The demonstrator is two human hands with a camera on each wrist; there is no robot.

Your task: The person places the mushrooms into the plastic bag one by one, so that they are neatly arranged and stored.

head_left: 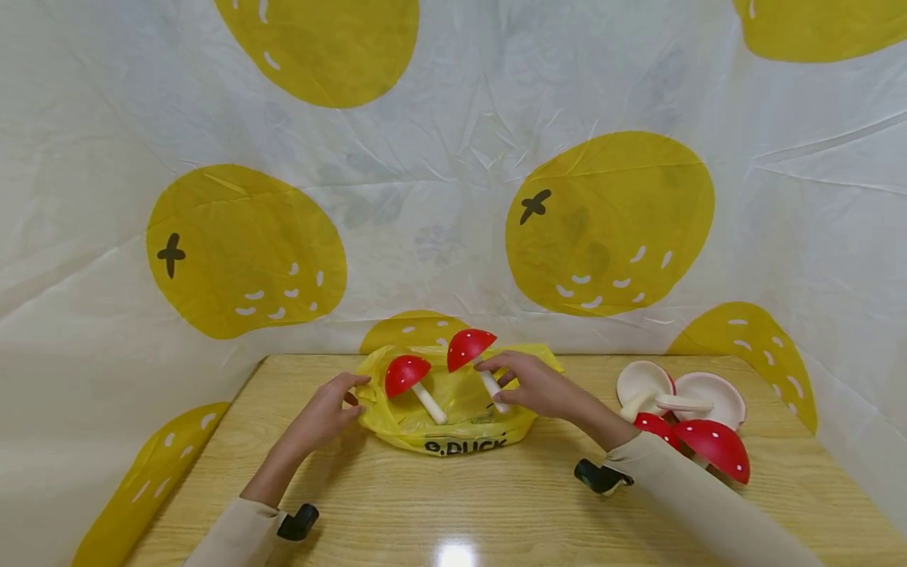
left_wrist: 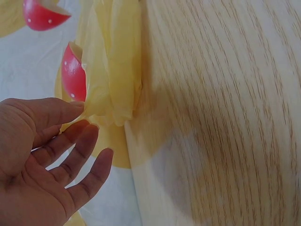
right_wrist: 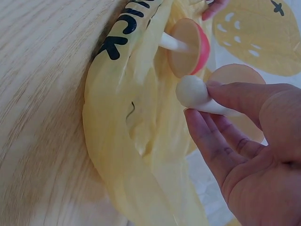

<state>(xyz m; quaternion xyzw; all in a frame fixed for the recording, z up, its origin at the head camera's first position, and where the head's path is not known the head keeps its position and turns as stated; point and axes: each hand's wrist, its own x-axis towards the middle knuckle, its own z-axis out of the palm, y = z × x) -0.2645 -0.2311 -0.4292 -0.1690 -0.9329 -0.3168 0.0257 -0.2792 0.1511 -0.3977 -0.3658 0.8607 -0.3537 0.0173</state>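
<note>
A yellow plastic bag [head_left: 411, 425] with black lettering lies with its mouth spread wide at the table's middle. Inside it, a toy mushroom [head_left: 407, 376] with a red, white-dotted cap leans on its white stem. My right hand [head_left: 533, 384] pinches the stem of a second toy mushroom [head_left: 471, 349] between thumb and fingers, over the bag's right part. In the right wrist view that white stem [right_wrist: 192, 92] shows its rounded end toward the bag. At the bag's left rim, my left hand [head_left: 322, 416] pinches the plastic between thumb and forefinger, its other fingers loosely bent.
Several more red-capped toy mushrooms [head_left: 712, 445] lie in a pile on the right of the wooden table [head_left: 425, 512]. A white cloth [head_left: 439, 220] with yellow fruit shapes hangs behind the table and along its sides.
</note>
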